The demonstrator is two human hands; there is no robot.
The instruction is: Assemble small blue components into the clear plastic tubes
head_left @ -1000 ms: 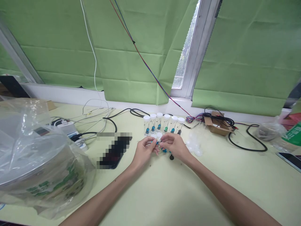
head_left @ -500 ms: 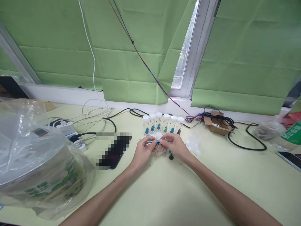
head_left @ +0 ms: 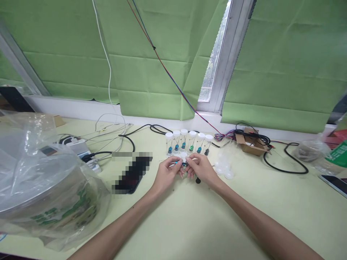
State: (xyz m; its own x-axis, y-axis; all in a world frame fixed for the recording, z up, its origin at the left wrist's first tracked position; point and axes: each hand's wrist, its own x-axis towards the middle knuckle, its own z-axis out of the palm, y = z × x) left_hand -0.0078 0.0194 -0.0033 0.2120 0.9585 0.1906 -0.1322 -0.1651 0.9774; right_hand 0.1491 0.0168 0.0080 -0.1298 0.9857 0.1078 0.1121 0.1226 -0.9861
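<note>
My left hand (head_left: pixel 167 172) is closed in a pinch on a small shiny blue piece (head_left: pixel 177 163) with a thin stem sticking out to the left. My right hand (head_left: pixel 200 168) meets it fingertip to fingertip, its thumb and forefinger pinched at the right end of the piece; fingers hide most of it. Just behind the fingertips shows a white round lid (head_left: pixel 183 155). Farther back stands a row of small clear jars (head_left: pixel 184 139) with white lids, holding blue, green and dark pieces with thin stems. A small black round piece (head_left: pixel 198 180) lies below my right hand.
Clear plastic caps or bags (head_left: pixel 224 166) lie right of my hands. A dark phone (head_left: pixel 132 180), partly pixelated, is to the left, beside a large plastic-wrapped tub (head_left: pixel 54 202). Cables, a power strip (head_left: pixel 93 164), a cardboard box (head_left: pixel 251 144) and another phone (head_left: pixel 334 184) surround the area.
My fingers have shifted slightly around the small blue piece, with the fingertips a little farther apart and more of the white lid showing behind. The camera view has moved very slightly.
</note>
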